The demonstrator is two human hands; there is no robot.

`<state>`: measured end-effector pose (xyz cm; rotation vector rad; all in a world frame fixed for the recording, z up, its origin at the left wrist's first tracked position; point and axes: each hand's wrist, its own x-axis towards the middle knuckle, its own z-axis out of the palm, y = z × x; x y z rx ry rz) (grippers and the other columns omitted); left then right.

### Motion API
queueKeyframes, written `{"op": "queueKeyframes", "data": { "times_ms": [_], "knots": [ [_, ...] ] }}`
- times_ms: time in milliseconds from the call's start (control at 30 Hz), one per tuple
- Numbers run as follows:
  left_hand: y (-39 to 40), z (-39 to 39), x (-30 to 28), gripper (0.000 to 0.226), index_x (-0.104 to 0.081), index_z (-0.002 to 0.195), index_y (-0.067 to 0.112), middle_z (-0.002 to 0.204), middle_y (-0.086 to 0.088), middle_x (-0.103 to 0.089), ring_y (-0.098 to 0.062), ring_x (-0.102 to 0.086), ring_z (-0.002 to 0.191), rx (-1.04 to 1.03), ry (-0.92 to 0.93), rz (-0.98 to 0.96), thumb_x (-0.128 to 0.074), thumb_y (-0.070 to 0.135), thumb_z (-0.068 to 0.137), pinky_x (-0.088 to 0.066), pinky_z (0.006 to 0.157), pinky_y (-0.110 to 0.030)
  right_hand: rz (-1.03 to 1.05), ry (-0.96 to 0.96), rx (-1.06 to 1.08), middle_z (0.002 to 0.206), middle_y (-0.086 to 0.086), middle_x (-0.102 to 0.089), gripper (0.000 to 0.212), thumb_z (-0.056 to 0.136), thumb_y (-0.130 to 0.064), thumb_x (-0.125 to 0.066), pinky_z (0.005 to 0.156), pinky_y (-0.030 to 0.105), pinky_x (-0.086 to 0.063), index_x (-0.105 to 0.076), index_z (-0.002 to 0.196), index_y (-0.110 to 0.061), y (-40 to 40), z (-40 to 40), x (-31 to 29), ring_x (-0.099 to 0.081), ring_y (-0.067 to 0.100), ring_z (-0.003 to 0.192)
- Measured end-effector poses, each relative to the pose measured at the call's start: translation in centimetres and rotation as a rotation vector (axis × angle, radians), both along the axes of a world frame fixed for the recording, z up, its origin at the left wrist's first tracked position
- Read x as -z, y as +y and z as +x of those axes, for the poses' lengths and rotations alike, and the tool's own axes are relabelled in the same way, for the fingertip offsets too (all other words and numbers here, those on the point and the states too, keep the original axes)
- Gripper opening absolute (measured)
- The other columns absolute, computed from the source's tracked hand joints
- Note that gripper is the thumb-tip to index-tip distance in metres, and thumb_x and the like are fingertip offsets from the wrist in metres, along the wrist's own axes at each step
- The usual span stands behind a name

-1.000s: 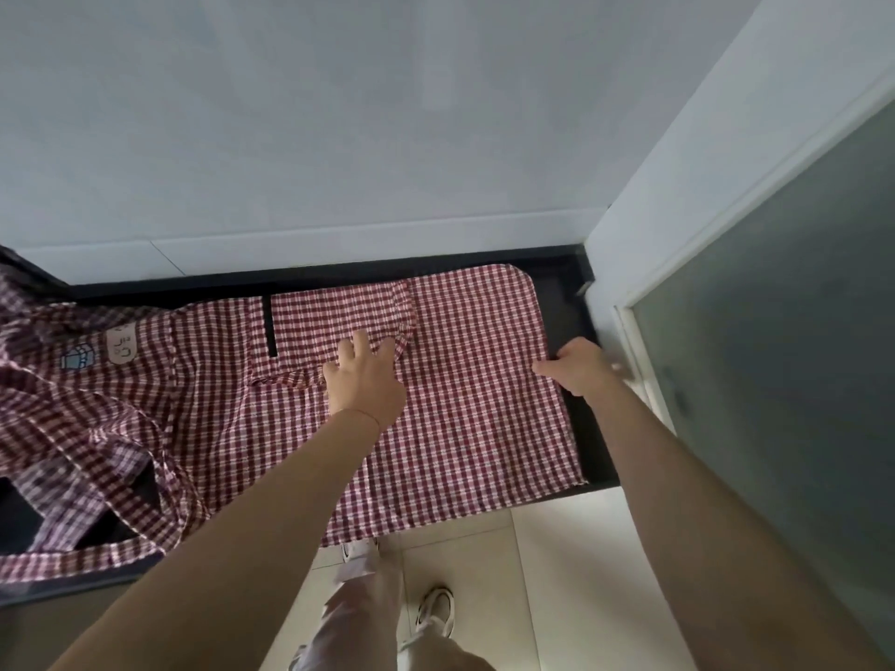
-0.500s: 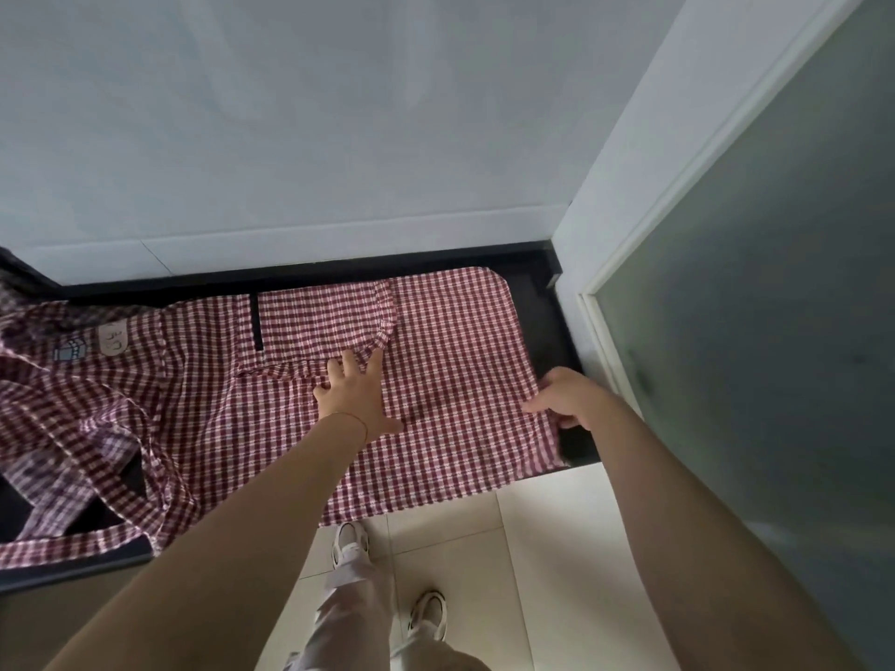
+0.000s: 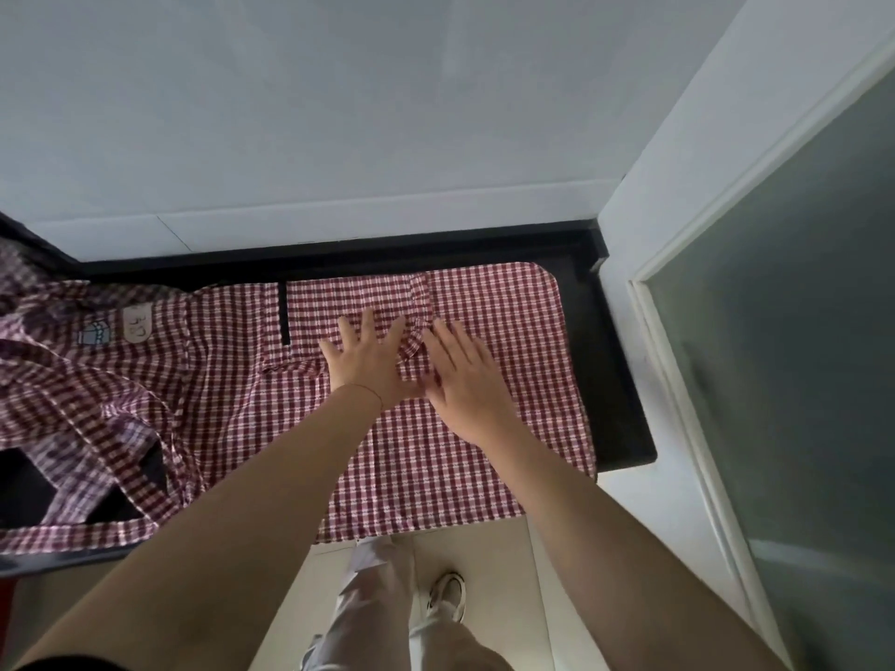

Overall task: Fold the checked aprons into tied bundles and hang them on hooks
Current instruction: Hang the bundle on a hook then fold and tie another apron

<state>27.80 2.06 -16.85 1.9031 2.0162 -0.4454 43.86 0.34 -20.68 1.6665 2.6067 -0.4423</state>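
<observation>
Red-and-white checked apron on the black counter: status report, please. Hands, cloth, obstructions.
Left hand and right hand open, flat on red-and-white checked apron. Apron spread over black counter, unfolded. Nothing blocking.

Two hands, the left hand (image 3: pixel 370 363) and the right hand (image 3: pixel 465 380), lie flat on one spread checked apron (image 3: pixel 494 428). One black counter (image 3: pixel 615 380) carries it. More checked cloth (image 3: pixel 72 404) is bunched at the left; its count is unclear. One shoe (image 3: pixel 448 598) shows below.
</observation>
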Motion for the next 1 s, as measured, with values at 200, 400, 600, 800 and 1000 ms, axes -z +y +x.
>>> {"op": "queueKeyframes", "data": {
  "times_ms": [200, 400, 600, 800, 1000],
  "knots": [
    [0.9, -1.6, 2.5, 0.123, 0.019, 0.152, 0.045, 0.160, -0.007, 0.033, -0.044, 0.024, 0.146, -0.032, -0.074, -0.061, -0.050, 0.093, 0.062, 0.003, 0.116, -0.068, 0.042, -0.091, 0.158, 0.167, -0.002, 0.007, 0.065, 0.104, -0.058, -0.010, 0.125, 0.045, 0.000, 0.000, 0.160, -0.026, 3.5, 4.6, 2.4, 0.010, 0.018, 0.154],
    [1.1, -1.7, 3.0, 0.123, 0.022, 0.151, 0.046, 0.158, -0.007, 0.036, -0.044, 0.027, 0.145, -0.015, -0.102, -0.032, -0.047, 0.095, 0.061, 0.008, 0.113, -0.068, 0.091, 0.031, 0.691, 0.157, 0.013, -0.034, 0.050, 0.106, -0.033, -0.037, 0.119, 0.047, -0.030, -0.034, 0.151, -0.010, 8.2, 8.3, -0.2, -0.033, 0.032, 0.144],
    [1.0, -1.7, 3.1, 0.123, 0.025, 0.150, 0.045, 0.157, -0.008, 0.037, -0.044, 0.028, 0.144, -0.007, -0.089, -0.032, -0.045, 0.095, 0.062, 0.008, 0.113, -0.068, -0.248, 0.627, 1.170, 0.097, 0.004, -0.058, 0.030, 0.103, -0.021, -0.041, 0.072, 0.029, -0.042, -0.063, 0.102, -0.002, 14.3, 8.9, -4.3, -0.055, 0.025, 0.096],
    [1.0, -1.7, 3.2, 0.123, 0.027, 0.149, 0.044, 0.157, -0.009, 0.038, -0.044, 0.029, 0.144, -0.003, -0.075, -0.041, -0.043, 0.096, 0.062, 0.008, 0.112, -0.068, -0.425, 0.700, 1.169, 0.080, 0.004, -0.063, 0.015, 0.096, -0.015, -0.058, 0.057, 0.026, -0.044, -0.067, 0.085, -0.011, 16.2, 8.5, -6.7, -0.054, 0.013, 0.060],
    [1.1, -1.7, 3.0, 0.124, 0.026, 0.150, 0.044, 0.157, -0.010, 0.038, -0.045, 0.028, 0.144, -0.001, -0.072, -0.062, -0.043, 0.096, 0.062, 0.007, 0.113, -0.069, -0.602, 0.486, 0.813, 0.100, 0.001, -0.070, 0.040, 0.091, -0.006, -0.055, 0.085, 0.032, -0.048, -0.068, 0.119, -0.032, 15.8, 7.5, -8.9, -0.061, 0.018, 0.090]
  ]
}}
